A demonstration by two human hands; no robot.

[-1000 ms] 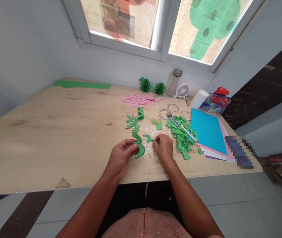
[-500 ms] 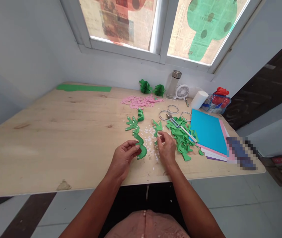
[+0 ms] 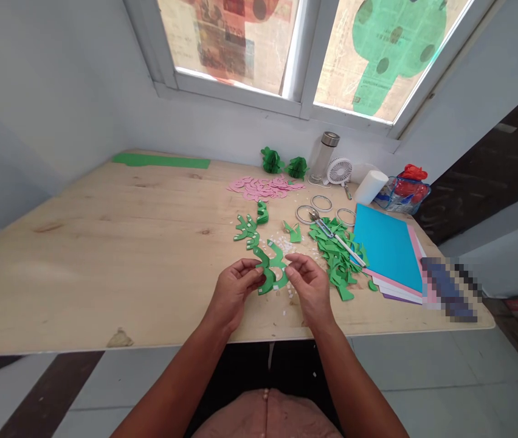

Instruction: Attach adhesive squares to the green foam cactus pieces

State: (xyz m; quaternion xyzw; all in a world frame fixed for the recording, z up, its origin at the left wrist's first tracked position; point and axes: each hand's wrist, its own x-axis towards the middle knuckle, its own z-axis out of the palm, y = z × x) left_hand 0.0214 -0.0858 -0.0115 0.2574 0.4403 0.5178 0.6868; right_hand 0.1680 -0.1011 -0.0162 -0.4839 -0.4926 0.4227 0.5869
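My left hand [image 3: 235, 292] pinches a stack of wavy green paper cutouts [image 3: 265, 283] between thumb and fingers, above the front of the table. In my right hand [image 3: 310, 283] is a single wavy green paper cutout [image 3: 275, 250], gripped at its right edge. The two are close side by side, the single cutout partly against the stack; whether they are stuck together I cannot tell. Just beyond lie green cutouts dotted with small white squares [image 3: 246, 228] and a smaller green cutout stack [image 3: 262, 213]. Small white bits [image 3: 289, 246] are scattered beyond my hands.
Green paper scraps [image 3: 338, 261] are heaped at the right, under a slim metal-tipped tool [image 3: 325, 226] and a white stick [image 3: 349, 249]. Several rings [image 3: 321, 203], pink cutouts [image 3: 263, 188], blue paper [image 3: 384, 243], a fan [image 3: 340, 171] and a bottle [image 3: 325, 155] are farther back.
My right hand has brought the single green cutout leftward, up to the stack in my left hand. The left hand keeps its hold. The whole view has shifted slightly.
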